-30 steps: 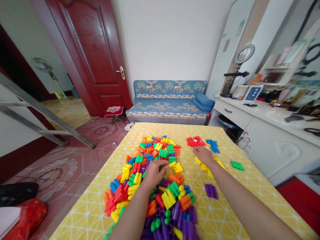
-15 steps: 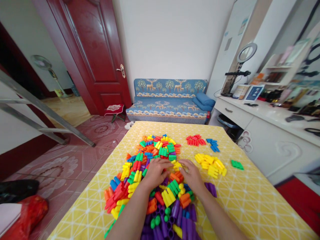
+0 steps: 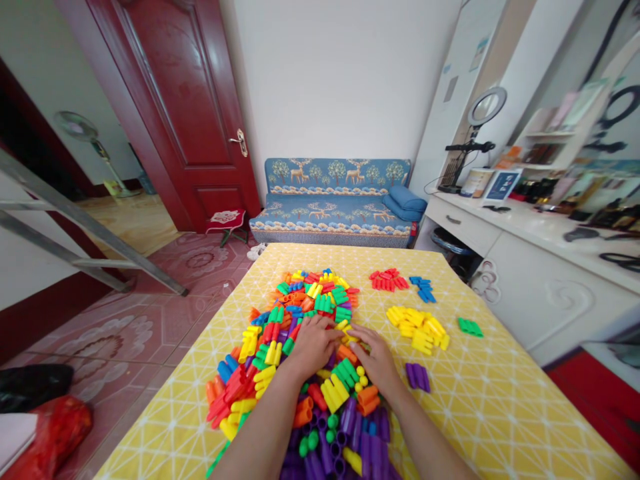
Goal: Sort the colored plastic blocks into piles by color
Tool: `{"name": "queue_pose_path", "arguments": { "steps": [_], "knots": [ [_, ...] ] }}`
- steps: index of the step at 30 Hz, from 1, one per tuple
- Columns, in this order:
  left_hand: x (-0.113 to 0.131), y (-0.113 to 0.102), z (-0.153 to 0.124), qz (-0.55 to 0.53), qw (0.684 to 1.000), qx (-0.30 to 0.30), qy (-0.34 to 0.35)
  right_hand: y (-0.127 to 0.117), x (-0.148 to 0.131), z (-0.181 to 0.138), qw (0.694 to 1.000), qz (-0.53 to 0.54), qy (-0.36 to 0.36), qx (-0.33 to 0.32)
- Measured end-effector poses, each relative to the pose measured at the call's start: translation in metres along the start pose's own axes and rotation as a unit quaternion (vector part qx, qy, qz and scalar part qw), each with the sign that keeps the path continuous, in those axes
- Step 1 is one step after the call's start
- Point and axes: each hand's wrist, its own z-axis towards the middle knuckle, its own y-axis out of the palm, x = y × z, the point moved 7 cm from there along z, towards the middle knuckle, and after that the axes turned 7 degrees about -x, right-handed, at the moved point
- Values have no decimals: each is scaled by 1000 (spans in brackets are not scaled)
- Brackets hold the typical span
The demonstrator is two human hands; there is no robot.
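A mixed pile of bullet-shaped plastic building blocks (image 3: 334,395) in several colours covers the middle of the table. Over the pile, my left hand (image 3: 314,345) has its fingers curled at a yellow building block (image 3: 344,327). From the other side my right hand (image 3: 376,360) closes its fingertips on the same yellow block, partly hiding it. Just below the hands lie green blocks (image 3: 345,373), a yellow block group (image 3: 334,393) and an orange block (image 3: 369,400). Purple tube-like blocks (image 3: 373,453) fill the near end between my forearms.
Sorted blocks lie to the right on the yellow tablecloth (image 3: 500,407): red (image 3: 389,280), blue (image 3: 423,289), yellow (image 3: 419,328), green (image 3: 470,327) and purple (image 3: 417,377). Beyond the table stands a blue sofa (image 3: 335,217). A white dresser (image 3: 540,267) is at right, a metal ladder (image 3: 100,233) at left.
Both hands have shifted slightly left, with the yellow block between them. The view has turned a little; the sorted groups lie as before.
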Motion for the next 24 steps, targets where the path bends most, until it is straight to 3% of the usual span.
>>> {"name": "queue_pose_path", "arguments": {
  "steps": [4, 16, 24],
  "knots": [
    [-1, -1, 0, -32, 999, 2, -6, -3, -4, -1, 999, 31, -1, 11],
    [-5, -5, -2, -130, 991, 27, -9, 7, -8, -1, 996, 69, -13, -56],
    [-16, 3, 1, -262, 961, 85, -2, 4, -10, -2, 990, 139, 11, -19]
  ]
}}
